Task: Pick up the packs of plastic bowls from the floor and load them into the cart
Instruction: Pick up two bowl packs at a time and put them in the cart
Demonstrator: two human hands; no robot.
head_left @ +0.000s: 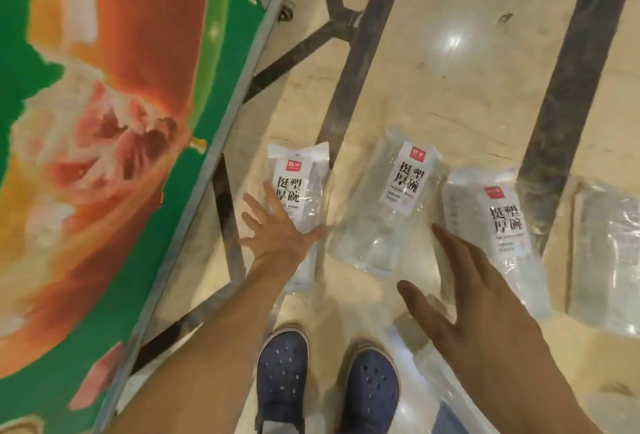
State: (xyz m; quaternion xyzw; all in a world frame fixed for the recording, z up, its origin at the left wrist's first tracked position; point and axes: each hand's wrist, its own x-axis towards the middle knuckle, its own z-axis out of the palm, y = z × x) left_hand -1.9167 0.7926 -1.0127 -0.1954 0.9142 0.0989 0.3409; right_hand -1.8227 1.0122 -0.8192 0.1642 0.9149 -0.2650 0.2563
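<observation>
From the head view, looking straight down: four packs of clear plastic bowls lie in a row on the floor [467, 63], just ahead of two blue shoes [282, 369]. The left pack [299, 191] sits nearest a green printed panel [104, 156] along the left edge; the middle pack [388, 212] and right pack [498, 236] lie beside it, touching or nearly so, and a fourth pack [609, 260] is partly cut off at the right. A further clear pack seems to lie under the right arm, but it is too blurred to be sure. No cart is plainly in view.

The left hand [277, 229] is spread wide, fingers straight, over the left pack's near half; whether it touches is unclear. The right hand [485, 295] is also open, hovering between the middle and right packs, holding nothing.

The packs look light, the film slick and crinkly, the nested bowls fairly stiff but crushable. A grip round the middle of the stack seems safest; loose film at the ends may slip.
</observation>
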